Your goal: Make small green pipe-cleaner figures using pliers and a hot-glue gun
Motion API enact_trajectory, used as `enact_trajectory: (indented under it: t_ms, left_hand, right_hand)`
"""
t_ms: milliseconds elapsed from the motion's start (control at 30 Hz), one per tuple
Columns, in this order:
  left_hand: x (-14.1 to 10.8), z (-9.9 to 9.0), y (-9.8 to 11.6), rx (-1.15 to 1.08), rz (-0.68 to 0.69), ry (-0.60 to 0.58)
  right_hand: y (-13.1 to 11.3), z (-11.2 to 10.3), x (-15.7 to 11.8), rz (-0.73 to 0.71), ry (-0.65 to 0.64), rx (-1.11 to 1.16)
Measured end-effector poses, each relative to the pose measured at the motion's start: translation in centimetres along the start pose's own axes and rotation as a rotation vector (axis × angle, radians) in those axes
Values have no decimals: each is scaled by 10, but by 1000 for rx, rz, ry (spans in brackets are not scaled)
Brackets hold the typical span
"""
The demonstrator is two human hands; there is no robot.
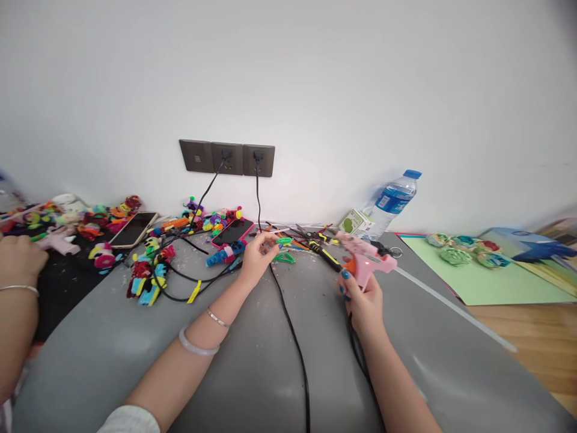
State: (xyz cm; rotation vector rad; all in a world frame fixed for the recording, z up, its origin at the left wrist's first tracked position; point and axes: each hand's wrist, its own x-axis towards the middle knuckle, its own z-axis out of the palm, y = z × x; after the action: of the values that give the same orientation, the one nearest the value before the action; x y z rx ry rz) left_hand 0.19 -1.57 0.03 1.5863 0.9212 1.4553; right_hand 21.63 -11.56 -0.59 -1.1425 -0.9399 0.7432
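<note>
Head view: mid-frame, the left hand (256,257) pinches a bendy-looking green piece (283,240) while the right hand (366,304) grips a stiff-looking glue gun (370,263) by its handle (363,278).

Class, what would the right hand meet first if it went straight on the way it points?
Gripping the pink glue gun, the right hand would probably meet the black-and-yellow handle just ahead, though depth is unclear.

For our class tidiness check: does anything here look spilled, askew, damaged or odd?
Small pale scraps litter the grey table, looking like loose debris. A black cord loops untidily among the fuzzy figures. The bottle appears tilted, though lens distortion may explain that.
</note>
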Motion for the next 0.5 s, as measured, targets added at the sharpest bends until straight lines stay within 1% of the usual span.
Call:
enact_trajectory:
  t_ms: [100,200,233,300,367,433,500]
  left_hand:
    - [0,0,0,-3,-4,0]
    - [0,1,0,-6,-9,-12]
    - [0,1,0,-7,-11,-15]
    - [1,1,-1,-8,-14,-15]
    - [1,1,-3,-11,-18,-15]
    - [1,1,-4,-16,-22,-19]
    - [1,1,-4,-16,-27,-22]
  right_hand:
    - [-13,-15,1,76,126,115]
    - [-26,-44,1,245,205,66]
    - [-30,-56,1,302,201,21]
    - [-36,-80,-2,395,144,-96]
    - [-40,-103,-4,466,56,-243]
    - [-43,-121,-5,508,4,-419]
    - [-43,-134,-5,518,-19,-529]
